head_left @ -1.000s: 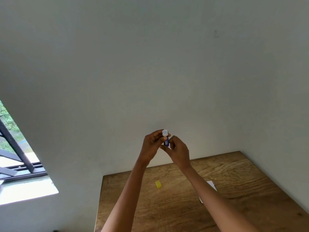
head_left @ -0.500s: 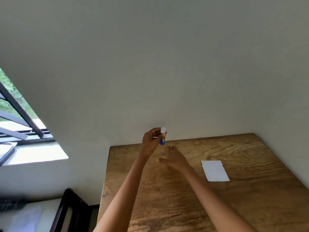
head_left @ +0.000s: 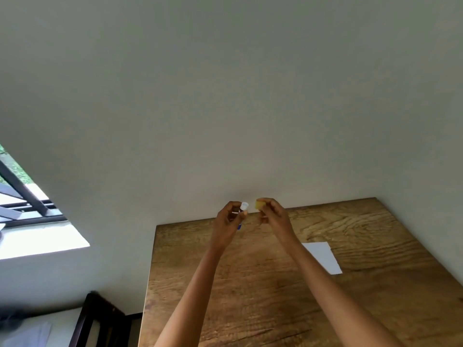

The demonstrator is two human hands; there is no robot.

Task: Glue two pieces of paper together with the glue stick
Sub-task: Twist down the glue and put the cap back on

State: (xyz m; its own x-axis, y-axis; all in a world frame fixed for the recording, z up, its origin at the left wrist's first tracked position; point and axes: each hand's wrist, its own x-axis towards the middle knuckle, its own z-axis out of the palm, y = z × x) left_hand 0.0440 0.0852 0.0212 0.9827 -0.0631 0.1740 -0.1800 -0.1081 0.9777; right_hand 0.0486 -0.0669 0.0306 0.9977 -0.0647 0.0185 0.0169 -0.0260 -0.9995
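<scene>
1. I see both arms raised over the far edge of the wooden table (head_left: 250, 296), with the hands held up against the plain wall (head_left: 225, 96).
2. The left hand (head_left: 229, 221) is closed around the glue stick (head_left: 242, 214), its fingers wrapped about the blue barrel so that only a little blue shows below the palm.
3. The glue stick's long axis runs from lower left to upper right, tilted off upright. Its white tip end points up and slightly right, toward the other hand, and stands clear above the fingers.
4. The right hand (head_left: 271, 212) pinches the yellow cap (head_left: 258, 204) between thumb and fingertips. The cap sits at about the same height as the stick's white end, just beside it but apart, with a gap of wall showing between them.
5. I cannot tell which way the cap's open side faces; it is too small and blurred.
6. A white sheet of paper (head_left: 323, 256) lies flat on the table to the right of the right forearm, well apart from both hands. I can make out only this one sheet, and cannot tell whether another lies under it.
7. A window (head_left: 22, 194) with dark bars is at the left edge, and a dark wooden frame (head_left: 97, 319) stands beside the table's left side.
</scene>
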